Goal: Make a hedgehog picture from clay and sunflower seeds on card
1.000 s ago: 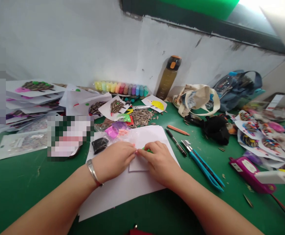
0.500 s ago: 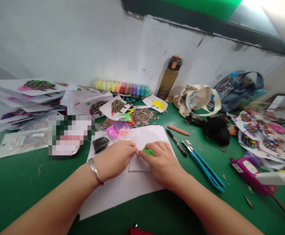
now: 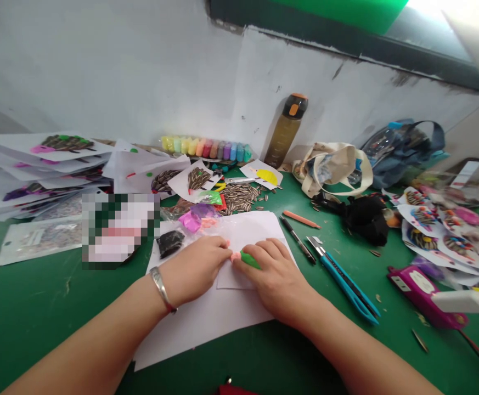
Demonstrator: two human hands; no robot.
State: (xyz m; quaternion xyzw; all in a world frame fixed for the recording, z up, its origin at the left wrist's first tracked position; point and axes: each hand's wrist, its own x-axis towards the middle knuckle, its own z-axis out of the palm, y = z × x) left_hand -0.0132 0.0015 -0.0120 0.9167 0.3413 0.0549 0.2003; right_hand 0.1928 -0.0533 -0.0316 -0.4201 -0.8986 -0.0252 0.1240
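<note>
Indoors, green tabletop (image 3: pixel 37 312), white paper (image 3: pixel 190 329), scuffed wall (image 3: pixel 111 77)

Both hands (image 3: pixel 196 270) meet at a pink lump (image 3: pixel 235 257) — green piece (image 3: pixel 249 260) in the right — over white paper (image 3: pixel 193 332).

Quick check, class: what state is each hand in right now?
Left hand: fingers together at the pink clay-like lump; whether they grip it cannot be told.
Right hand: closed on the green piece, beside that lump.

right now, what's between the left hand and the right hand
In the head view, a small pink lump lies between the fingertips of the left hand and right hand, over white paper.
</note>
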